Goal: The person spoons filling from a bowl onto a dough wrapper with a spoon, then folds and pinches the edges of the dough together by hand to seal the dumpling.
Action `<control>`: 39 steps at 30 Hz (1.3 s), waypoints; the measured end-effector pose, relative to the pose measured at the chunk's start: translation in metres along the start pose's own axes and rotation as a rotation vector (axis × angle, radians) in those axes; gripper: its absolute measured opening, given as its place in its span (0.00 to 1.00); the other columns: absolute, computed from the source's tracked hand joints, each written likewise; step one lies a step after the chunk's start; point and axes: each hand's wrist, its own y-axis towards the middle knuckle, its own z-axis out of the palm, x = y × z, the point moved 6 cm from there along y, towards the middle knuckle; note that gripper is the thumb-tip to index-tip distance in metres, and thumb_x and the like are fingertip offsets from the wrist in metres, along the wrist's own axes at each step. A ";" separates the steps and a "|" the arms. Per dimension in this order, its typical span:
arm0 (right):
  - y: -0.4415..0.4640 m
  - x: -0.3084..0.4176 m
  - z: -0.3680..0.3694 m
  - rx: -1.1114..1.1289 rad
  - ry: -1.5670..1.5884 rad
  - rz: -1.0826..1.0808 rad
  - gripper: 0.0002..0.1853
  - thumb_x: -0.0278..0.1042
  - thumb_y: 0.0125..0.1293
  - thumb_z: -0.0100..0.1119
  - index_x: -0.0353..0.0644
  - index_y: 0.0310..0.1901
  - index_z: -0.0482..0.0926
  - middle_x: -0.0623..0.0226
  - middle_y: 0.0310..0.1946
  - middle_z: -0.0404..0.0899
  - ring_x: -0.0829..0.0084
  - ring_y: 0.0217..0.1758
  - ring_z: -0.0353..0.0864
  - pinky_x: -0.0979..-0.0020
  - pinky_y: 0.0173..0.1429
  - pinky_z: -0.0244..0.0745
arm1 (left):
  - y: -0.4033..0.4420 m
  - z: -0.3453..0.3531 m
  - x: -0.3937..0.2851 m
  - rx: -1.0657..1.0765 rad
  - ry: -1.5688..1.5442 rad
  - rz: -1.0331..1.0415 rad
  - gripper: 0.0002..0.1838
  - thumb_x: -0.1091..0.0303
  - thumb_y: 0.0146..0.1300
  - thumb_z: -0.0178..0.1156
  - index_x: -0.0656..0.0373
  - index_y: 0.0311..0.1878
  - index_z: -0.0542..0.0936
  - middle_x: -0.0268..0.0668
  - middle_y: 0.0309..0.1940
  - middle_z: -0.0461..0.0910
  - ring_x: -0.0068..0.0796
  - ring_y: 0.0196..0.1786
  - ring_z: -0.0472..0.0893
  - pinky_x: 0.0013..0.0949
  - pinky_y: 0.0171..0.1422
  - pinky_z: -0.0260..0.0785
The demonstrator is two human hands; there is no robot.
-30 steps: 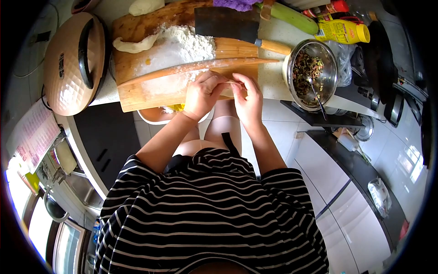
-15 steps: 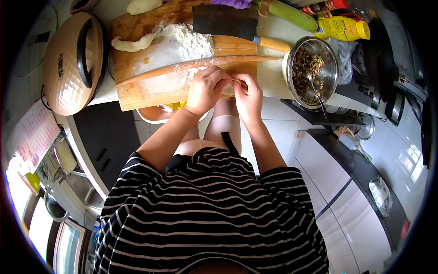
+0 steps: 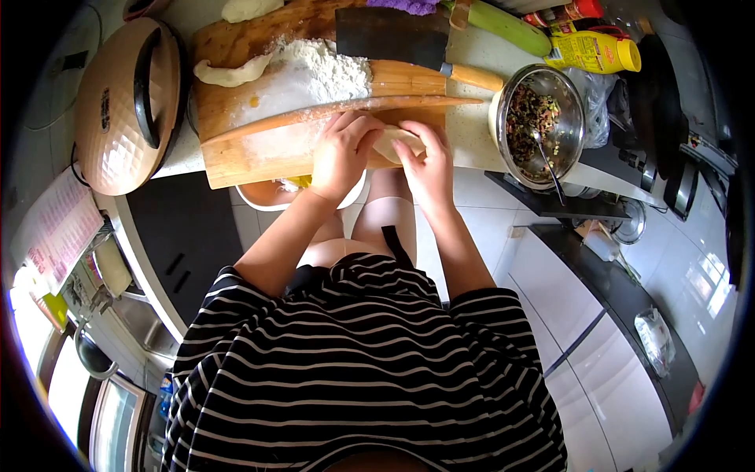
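Observation:
Between my two hands, over the front edge of the wooden board (image 3: pixel 283 164), is a pale piece of dough (image 3: pixel 399 143). My left hand (image 3: pixel 343 156) grips its left side, fingers curled. On its right side my right hand (image 3: pixel 427 161) pinches it between thumb and fingers. Just beyond my hands a long tapered rolling pin (image 3: pixel 271 123) lies slantwise across the board. Behind the pin is a heap of white flour (image 3: pixel 342 75), with a strip of dough (image 3: pixel 230 74) to its left.
A broad cleaver (image 3: pixel 393 37) lies at the back of the board. To the right stands a metal bowl (image 3: pixel 580 118) of chopped filling with a spoon (image 3: pixel 544 157). A round electric pan (image 3: pixel 118 118) is at left. Below the board's edge sits a white-rimmed basin (image 3: pixel 263 200).
My hands have moved slightly apart, the left one shifting left. More of the dough now shows between them, where before they pinched together at its upper edge.

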 end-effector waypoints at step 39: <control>-0.044 -0.018 0.013 0.079 -0.316 -0.195 0.34 0.36 0.68 0.54 0.34 0.72 0.56 0.47 0.73 0.54 0.47 0.75 0.54 0.51 0.75 0.52 | -0.048 0.040 -0.018 0.340 0.428 0.151 0.39 0.56 0.62 0.59 0.57 0.74 0.59 0.40 0.75 0.56 0.38 0.77 0.56 0.45 0.78 0.49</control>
